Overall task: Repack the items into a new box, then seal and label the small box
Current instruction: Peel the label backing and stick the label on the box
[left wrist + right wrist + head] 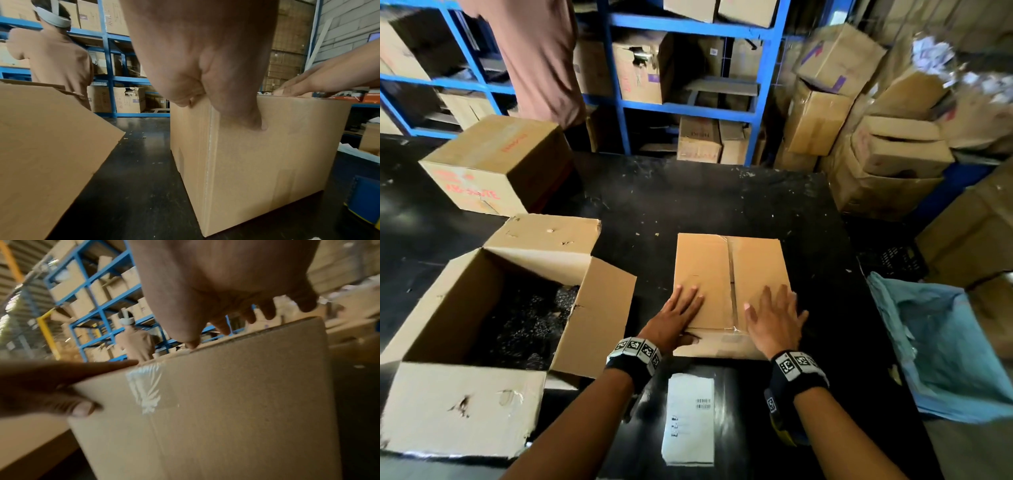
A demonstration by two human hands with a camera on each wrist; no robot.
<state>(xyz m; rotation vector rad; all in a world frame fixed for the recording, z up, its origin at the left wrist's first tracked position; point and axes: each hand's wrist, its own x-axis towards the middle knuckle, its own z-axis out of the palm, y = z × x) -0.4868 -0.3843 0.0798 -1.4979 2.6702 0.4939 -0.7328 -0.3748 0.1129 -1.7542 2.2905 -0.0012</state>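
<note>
The small cardboard box (726, 274) stands closed in the middle of the black table (688, 198). Clear tape (150, 386) runs along its top seam and down the near face. My left hand (678, 315) lies on the top's near left corner, fingers straight, with its thumb (246, 116) pressed against the near face. My right hand (774, 318) rests flat on the top's near right part, fingers spread. A white label sheet (690, 418) lies on the table between my forearms. At the left stands a large open box (465, 407) with dark items (517, 318) inside.
A closed box (493, 164) with red writing sits at the back left. A blue bag (945, 349) hangs off the table's right edge. Blue shelving (688, 109) and stacked cartons (893, 154) fill the background. Another person in a brown top (537, 58) stands at the shelves.
</note>
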